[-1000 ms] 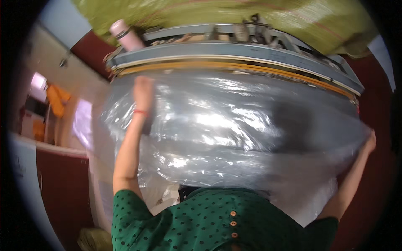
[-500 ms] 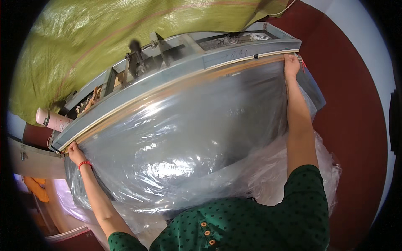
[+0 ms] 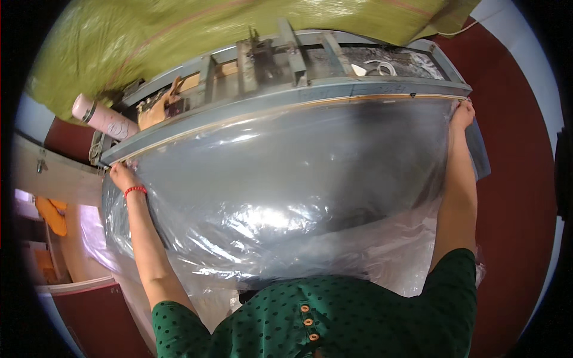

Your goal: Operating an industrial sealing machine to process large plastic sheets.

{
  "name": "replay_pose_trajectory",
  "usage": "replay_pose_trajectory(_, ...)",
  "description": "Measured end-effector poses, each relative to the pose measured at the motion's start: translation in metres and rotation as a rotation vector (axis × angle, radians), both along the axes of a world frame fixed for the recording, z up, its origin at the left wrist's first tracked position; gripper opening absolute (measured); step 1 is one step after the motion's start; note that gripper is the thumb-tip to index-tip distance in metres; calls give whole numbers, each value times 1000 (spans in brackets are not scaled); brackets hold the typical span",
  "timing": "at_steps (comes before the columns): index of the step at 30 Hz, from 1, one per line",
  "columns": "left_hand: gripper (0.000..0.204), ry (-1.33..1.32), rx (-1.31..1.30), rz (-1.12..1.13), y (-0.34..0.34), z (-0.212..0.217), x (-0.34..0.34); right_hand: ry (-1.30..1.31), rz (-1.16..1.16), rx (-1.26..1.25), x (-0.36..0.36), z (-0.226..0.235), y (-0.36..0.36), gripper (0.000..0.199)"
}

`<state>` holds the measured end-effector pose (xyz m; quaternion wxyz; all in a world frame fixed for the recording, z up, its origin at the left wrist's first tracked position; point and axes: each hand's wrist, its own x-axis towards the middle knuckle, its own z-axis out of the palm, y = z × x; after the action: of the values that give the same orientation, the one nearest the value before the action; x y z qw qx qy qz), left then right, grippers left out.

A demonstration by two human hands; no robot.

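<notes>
A wide sheet of clear plastic film (image 3: 286, 161) is stretched between my two hands and drapes down toward my body. My left hand (image 3: 123, 176), with a red bead bracelet above it, pinches the film's far left corner. At the far right corner my right hand (image 3: 461, 115) is closed on the film too. The film's far edge lies along the front of a long grey metal frame (image 3: 239, 114), next to a thin pale strip. Both arms reach out nearly straight. My fingertips are partly hidden.
A pink bottle (image 3: 106, 119) leans at the frame's left end. Metal crossbars (image 3: 292, 53) and a brown glove-like item (image 3: 156, 112) sit within the frame. Yellow-green woven sheeting (image 3: 191, 30) lies behind. A pale cabinet door (image 3: 59, 164) stands at left; dark red floor (image 3: 513, 197) shows at right.
The view has shifted, so the frame now looks more level and farther right. Both hands keep their corners of the film at the frame's edge. The film looks flatter and tauter along that edge.
</notes>
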<state>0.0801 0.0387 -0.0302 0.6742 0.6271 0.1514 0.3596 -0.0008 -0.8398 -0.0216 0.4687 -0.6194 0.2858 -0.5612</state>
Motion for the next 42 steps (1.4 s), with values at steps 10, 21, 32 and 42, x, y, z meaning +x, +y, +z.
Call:
replay_pose_trajectory(10,5,-39,93,-288,-29,88,-106,76,541,-1020,-1,110,364,23)
replay_pose_trajectory(21,28,818,952,-222,93,58,-188,674,1165,-347,-55,52,358,12)
replay_pose_trajectory(32,32,192,464,-331,-45,50,-257,749,317,-616,-171,0,42,25)
replay_pose_trajectory(42,20,267,750,-450,-128,87,-247,743,228,-603,-176,-1,49,32)
